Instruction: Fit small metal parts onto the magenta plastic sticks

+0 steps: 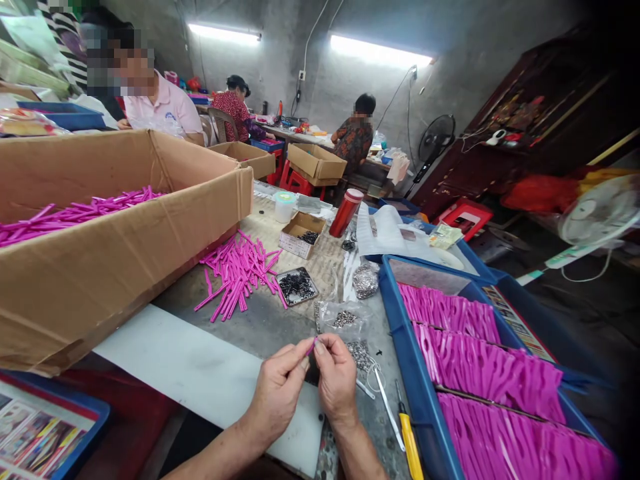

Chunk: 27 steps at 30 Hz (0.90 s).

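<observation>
My left hand (279,385) and my right hand (336,379) meet over the table's front, fingers closed in a pinch. Between their fingertips shows the end of a small magenta plastic piece (312,347); the fingers hide most of it. Beyond the hands lies a loose pile of magenta sticks (240,270). Right of the pile, a small tray (314,293) holds black parts. Small metal parts (345,319) lie in a clear bag just past my fingertips. A white plastic board (200,373) extends beneath my left hand.
A large cardboard box (200,207) with more magenta sticks stands left. To the right, a blue crate (395,320) holds rows of flat magenta pieces. A yellow-handled screwdriver (411,447) and white tweezers (387,407) lie beside it. A red bottle (345,215) stands farther back; several people sit beyond.
</observation>
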Available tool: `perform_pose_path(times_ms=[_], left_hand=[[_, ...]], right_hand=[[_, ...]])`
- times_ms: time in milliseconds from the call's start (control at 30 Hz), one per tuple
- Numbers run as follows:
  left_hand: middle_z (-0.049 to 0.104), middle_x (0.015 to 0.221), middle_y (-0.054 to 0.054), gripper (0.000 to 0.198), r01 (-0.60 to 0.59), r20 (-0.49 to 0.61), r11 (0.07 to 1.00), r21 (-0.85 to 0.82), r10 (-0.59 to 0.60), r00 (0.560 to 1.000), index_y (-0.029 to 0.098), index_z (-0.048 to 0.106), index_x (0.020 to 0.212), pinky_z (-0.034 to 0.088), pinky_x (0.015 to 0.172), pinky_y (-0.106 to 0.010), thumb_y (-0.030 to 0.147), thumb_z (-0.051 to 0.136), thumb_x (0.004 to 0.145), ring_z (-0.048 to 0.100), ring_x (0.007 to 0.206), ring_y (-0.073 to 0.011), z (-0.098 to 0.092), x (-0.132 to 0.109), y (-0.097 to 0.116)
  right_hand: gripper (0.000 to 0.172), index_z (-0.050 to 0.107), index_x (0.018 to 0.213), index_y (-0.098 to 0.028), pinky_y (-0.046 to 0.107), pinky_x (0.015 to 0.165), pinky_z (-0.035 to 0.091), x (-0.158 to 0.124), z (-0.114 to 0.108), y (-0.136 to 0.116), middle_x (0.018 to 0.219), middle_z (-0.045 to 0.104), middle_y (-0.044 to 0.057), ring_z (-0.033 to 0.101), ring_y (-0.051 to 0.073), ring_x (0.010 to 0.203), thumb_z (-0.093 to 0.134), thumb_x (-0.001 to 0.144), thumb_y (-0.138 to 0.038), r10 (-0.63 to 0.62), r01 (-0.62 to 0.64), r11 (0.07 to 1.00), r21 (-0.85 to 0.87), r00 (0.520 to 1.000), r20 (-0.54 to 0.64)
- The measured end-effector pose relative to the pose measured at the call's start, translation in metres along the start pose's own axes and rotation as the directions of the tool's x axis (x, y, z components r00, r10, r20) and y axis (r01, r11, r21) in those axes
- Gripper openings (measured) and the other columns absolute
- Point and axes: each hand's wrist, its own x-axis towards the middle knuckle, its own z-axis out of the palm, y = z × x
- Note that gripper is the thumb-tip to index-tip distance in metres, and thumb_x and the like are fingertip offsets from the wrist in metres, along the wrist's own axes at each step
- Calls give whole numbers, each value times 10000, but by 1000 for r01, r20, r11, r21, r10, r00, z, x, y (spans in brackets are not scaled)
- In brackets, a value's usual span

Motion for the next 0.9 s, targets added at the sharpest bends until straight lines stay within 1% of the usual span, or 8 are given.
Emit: perform_pose_path(times_ms=[167, 300, 367, 433, 567, 633, 767, 900], left_hand=[[620, 801, -52, 287, -7, -12, 1000, -1, 7, 1000, 173, 596, 1031, 458, 663, -245, 199, 462, 778, 553, 731, -151, 0, 0, 0], [620, 801, -44, 294, 25, -5, 1000, -19, -25, 1000, 180, 588, 1043, 463, 664, -243, 202, 461, 778, 559, 706, -142, 0, 0, -2], [619, 829, -49, 293, 22, -3, 999, -26, -22, 1000, 181, 588, 1042, 463, 668, -242, 202, 460, 780, 559, 715, -142, 0, -1, -2], [618, 839, -52, 291, 5, -4, 1000, -18, -5, 1000, 182, 589, 1040, 459, 673, -240, 198, 462, 779, 556, 733, -145, 1, -1, -2], [620, 816, -51, 285, -7, -12, 1000, -12, 7, 1000, 177, 598, 1028, 460, 669, -238, 189, 468, 774, 554, 743, -149, 1, -1, 0], [623, 803, -49, 280, 0, -20, 1000, -18, -1, 1000, 177, 606, 1015, 464, 660, -237, 189, 472, 769, 557, 726, -146, 0, 0, 1], [625, 790, -49, 286, 4, -18, 1000, -22, -4, 1000, 180, 601, 1024, 468, 661, -248, 200, 471, 770, 560, 701, -145, -1, 1, 2], [614, 791, -50, 300, -5, -4, 1000, -8, 5, 1000, 178, 582, 1051, 457, 672, -248, 201, 462, 778, 549, 727, -150, 0, -1, 1]], right_hand=[[304, 434, 569, -171, 190, 401, 249, 0, 0, -2, 494, 333, -61, 279, 75, 441, 446, 768, -400, 50, -52, 998, 30, 997, 54], [194, 495, 684, -169, 203, 480, 323, 0, 0, -1, 567, 426, -41, 374, 91, 513, 513, 731, -356, 7, -7, 1000, 4, 1000, 9], [182, 504, 684, -166, 215, 522, 344, 0, 1, -2, 600, 459, -28, 403, 102, 554, 537, 712, -343, -19, 19, 999, -36, 1000, -15], [210, 492, 640, -167, 211, 496, 330, -1, 1, -3, 567, 434, -35, 381, 98, 527, 521, 720, -358, -17, 16, 999, -44, 1000, -12], [311, 423, 557, -174, 200, 404, 244, 0, 0, -1, 495, 335, -58, 281, 79, 441, 445, 764, -404, 59, -61, 998, 30, 997, 43], [282, 451, 598, -171, 198, 412, 250, 0, 0, 0, 510, 350, -57, 291, 79, 449, 447, 766, -398, 47, -48, 998, 49, 998, 39], [185, 505, 698, -169, 210, 519, 330, 0, 1, -1, 603, 455, -33, 394, 99, 550, 529, 719, -351, -16, 16, 1000, -5, 1000, -5], [245, 476, 616, -167, 198, 455, 292, -1, 2, -3, 534, 395, -49, 337, 86, 488, 503, 732, -380, 14, -14, 1000, -14, 1000, 7]])
